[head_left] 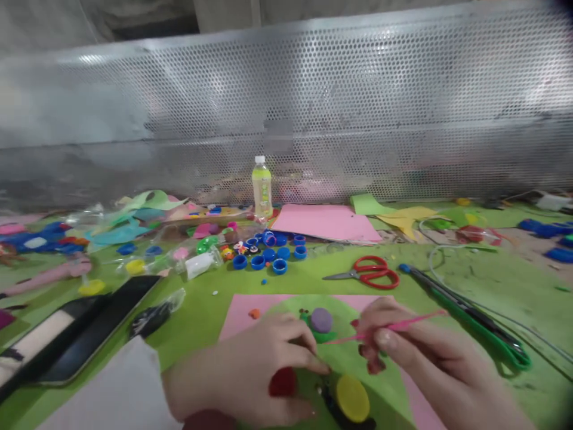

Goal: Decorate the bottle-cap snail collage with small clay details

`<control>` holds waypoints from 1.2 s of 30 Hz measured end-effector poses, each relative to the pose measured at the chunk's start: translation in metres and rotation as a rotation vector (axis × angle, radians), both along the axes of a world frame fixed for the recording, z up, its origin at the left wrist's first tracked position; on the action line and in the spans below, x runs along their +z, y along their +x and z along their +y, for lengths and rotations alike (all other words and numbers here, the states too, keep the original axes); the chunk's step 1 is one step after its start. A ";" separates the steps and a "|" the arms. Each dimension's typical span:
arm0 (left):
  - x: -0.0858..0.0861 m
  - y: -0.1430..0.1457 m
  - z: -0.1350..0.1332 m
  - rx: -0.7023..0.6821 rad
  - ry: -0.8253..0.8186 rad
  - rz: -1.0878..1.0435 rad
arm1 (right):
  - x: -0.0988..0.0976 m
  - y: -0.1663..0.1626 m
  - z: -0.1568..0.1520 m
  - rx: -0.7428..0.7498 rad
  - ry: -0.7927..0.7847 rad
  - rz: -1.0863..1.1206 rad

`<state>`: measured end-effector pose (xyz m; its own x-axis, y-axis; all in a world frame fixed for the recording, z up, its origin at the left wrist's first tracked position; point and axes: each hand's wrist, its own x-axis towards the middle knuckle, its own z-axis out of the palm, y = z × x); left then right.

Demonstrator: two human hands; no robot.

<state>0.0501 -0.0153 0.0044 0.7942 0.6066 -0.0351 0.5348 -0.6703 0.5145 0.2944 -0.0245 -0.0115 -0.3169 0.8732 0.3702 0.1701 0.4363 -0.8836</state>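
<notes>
My right hand (430,352) is closed on a thin pink stick-like modelling tool (405,323), its fine tip pointing left over the paper. Dark reddish shapes show under its fingers; I cannot make out what they are. My left hand (268,364) rests low over the light green round paper (394,382), thumb and forefinger apart. A red disc (283,382) shows between them. Near the fingertips lies a black clay snail with a yellow disc shell (353,397). Further back is a green clay snail with a purple disc shell (321,321). Pink paper (237,313) lies underneath.
Red-handled scissors (376,272) and a green cutter knife (474,322) lie to the right. Behind are blue caps (280,266), a drink bottle (262,191) and pink sheets (326,222). Phones (102,328) lie left. A perforated metal panel (335,107) stands at the back.
</notes>
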 end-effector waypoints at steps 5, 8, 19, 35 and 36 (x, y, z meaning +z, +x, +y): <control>0.003 -0.001 0.002 0.090 -0.180 -0.041 | -0.003 -0.009 0.018 0.074 -0.383 0.033; 0.000 -0.001 0.001 0.126 -0.234 -0.050 | -0.007 -0.013 0.025 0.042 -0.530 0.098; -0.013 -0.004 0.006 0.078 -0.217 -0.180 | -0.003 -0.013 0.033 -0.001 -0.821 0.041; -0.010 -0.002 0.004 0.062 -0.201 -0.170 | -0.008 -0.015 0.030 -0.006 -0.800 -0.019; -0.010 -0.002 0.004 0.064 -0.199 -0.165 | -0.007 -0.015 0.029 -0.008 -0.802 -0.022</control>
<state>0.0485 -0.0109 -0.0054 0.7592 0.6501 -0.0325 0.4711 -0.5144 0.7166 0.2791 0.0047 -0.0187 -0.3094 0.8728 -0.3775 0.1917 -0.3316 -0.9237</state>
